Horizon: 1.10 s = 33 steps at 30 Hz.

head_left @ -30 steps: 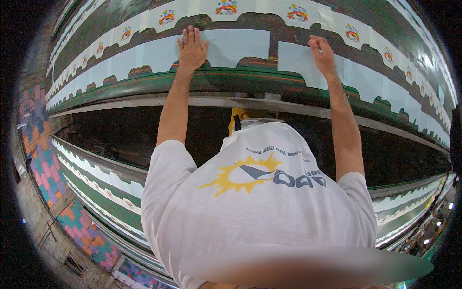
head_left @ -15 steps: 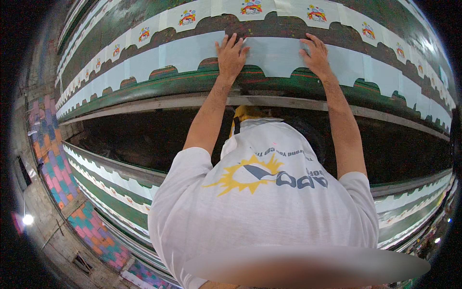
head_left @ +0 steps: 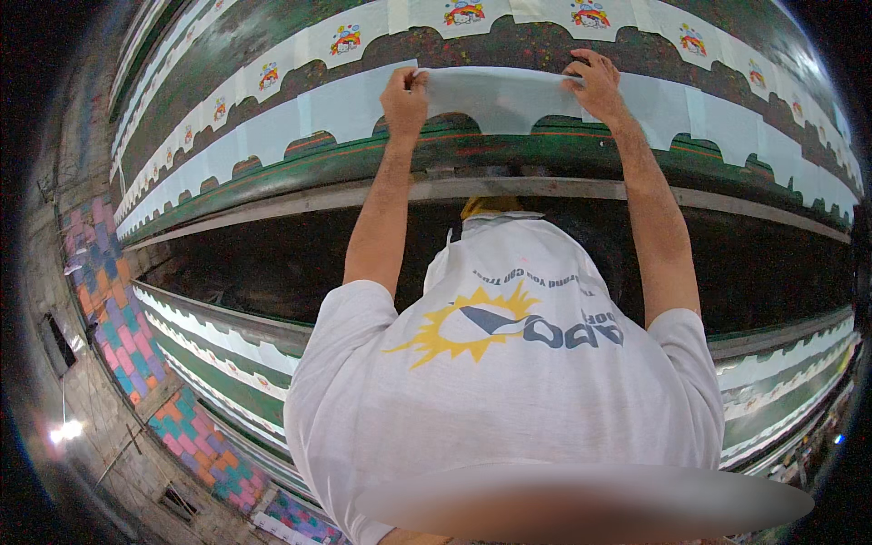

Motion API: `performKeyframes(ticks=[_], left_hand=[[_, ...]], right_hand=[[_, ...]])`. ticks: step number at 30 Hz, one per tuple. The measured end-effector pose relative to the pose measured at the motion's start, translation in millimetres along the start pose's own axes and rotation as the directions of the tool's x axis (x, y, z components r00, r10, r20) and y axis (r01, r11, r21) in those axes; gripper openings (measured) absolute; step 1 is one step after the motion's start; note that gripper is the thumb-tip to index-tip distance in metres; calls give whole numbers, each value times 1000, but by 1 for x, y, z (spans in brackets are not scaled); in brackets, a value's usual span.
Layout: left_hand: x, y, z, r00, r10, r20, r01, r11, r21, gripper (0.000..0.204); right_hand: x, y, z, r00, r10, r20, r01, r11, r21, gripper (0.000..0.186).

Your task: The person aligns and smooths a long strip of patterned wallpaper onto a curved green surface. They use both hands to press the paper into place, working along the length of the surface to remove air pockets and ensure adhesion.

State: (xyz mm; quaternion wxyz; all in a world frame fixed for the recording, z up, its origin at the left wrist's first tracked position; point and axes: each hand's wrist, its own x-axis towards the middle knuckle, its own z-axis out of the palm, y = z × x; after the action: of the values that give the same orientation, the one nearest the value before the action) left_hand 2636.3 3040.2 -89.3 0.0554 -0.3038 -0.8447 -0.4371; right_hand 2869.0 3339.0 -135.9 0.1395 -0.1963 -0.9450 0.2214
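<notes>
Fingers of both hands now pinching white sheet (head_left: 495,91) edge, left hand (head_left: 405,93), right hand (head_left: 595,84), earlier pressed flat.

The picture is round, and its corners are black. Straight lines bend near the rim, so the long green table (head_left: 545,154) looks curved. The middle is bright and even. The white cloth strip (head_left: 495,95) shines pale under the light. A small lamp (head_left: 68,429) glares at the lower left and makes a soft glow around it. The gap under the table is dark with shadow. A blurred smear crosses the bottom. The far edges look soft and dim.
</notes>
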Motion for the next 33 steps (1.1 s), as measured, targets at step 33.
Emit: performKeyframes(ticks=[33], left_hand=[[18, -65, -6, 985, -165, -54, 155, 977, -146, 36]], right_hand=[[22, -16, 26, 974, 160, -162, -175, 981, -85, 29]])
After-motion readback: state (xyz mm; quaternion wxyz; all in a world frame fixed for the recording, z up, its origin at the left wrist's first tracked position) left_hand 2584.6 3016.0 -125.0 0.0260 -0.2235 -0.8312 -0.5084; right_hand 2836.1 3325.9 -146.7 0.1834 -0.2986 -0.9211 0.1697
